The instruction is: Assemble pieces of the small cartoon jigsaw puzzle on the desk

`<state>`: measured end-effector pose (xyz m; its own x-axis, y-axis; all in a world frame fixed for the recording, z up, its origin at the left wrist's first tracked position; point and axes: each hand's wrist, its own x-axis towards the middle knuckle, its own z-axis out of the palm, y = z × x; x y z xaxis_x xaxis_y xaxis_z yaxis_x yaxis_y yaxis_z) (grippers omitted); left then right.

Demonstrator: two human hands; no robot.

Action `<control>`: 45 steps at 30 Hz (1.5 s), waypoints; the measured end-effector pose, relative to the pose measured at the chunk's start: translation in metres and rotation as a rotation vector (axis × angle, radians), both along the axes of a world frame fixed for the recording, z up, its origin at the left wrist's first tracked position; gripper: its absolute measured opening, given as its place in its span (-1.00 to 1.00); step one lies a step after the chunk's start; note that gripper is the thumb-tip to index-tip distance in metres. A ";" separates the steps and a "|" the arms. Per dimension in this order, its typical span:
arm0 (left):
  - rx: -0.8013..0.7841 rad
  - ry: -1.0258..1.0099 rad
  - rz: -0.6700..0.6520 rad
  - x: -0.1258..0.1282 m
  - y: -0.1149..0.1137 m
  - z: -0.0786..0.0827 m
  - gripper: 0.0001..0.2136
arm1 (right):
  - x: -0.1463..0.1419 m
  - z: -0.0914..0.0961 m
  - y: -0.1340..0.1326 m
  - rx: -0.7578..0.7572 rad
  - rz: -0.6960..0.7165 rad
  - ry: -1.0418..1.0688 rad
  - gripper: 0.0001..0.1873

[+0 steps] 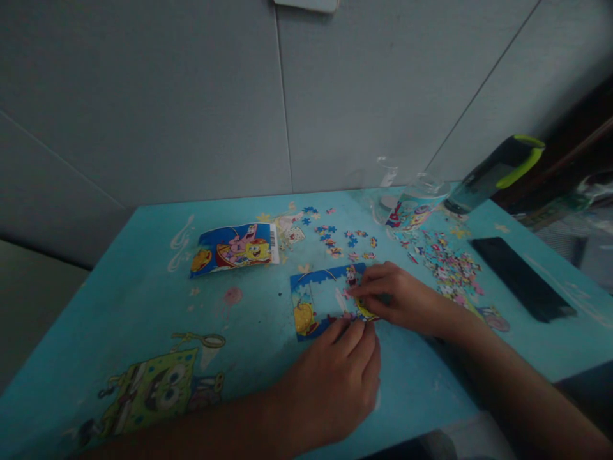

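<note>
A partly assembled jigsaw puzzle (306, 317) lies flat on the table, its blue and yellow border joined around an open middle. My left hand (342, 374) rests at its lower edge, fingers curled together and fingertips on the border. Over the puzzle's right side, my right hand (395, 294) has thumb and index finger close together at a small pink jigsaw piece (348, 292). The right fingers partly cover the puzzle's right border. Several loose jigsaw pieces (329, 241) lie just behind the puzzle.
A cartoon picture packet (234, 249) lies back left. At right are a heap of mixed pieces (447, 265), a dark flat object (522, 278), a clear plastic tub (416, 207) and a dark bottle (493, 176) with a lime-green strap. A grey wall (191, 115) borders the table (143, 300).
</note>
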<state>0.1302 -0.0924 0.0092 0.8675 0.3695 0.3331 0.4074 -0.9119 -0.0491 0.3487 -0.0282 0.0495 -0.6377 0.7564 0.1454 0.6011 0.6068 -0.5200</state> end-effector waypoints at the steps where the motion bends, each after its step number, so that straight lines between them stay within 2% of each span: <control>1: -0.002 0.001 0.000 0.000 0.000 0.000 -0.57 | 0.000 0.001 0.000 0.010 -0.022 0.030 -0.75; 5: -0.006 0.007 -0.002 0.000 0.000 0.001 -0.58 | 0.004 0.003 0.002 0.073 -0.223 0.163 -0.75; 8: -0.009 0.013 0.000 0.000 -0.001 0.003 -0.57 | 0.009 0.001 0.005 0.158 -0.375 0.189 -0.76; 13: -0.006 0.013 -0.002 -0.001 -0.001 0.003 -0.56 | 0.010 -0.002 0.007 0.207 -0.482 0.187 -0.77; 30: 0.011 0.018 -0.001 -0.001 -0.002 0.002 -0.56 | 0.012 -0.003 0.008 0.215 -0.545 0.151 -0.78; 45: 0.036 0.037 0.001 0.000 -0.001 0.004 -0.55 | 0.013 -0.004 0.008 0.187 -0.530 0.123 -0.79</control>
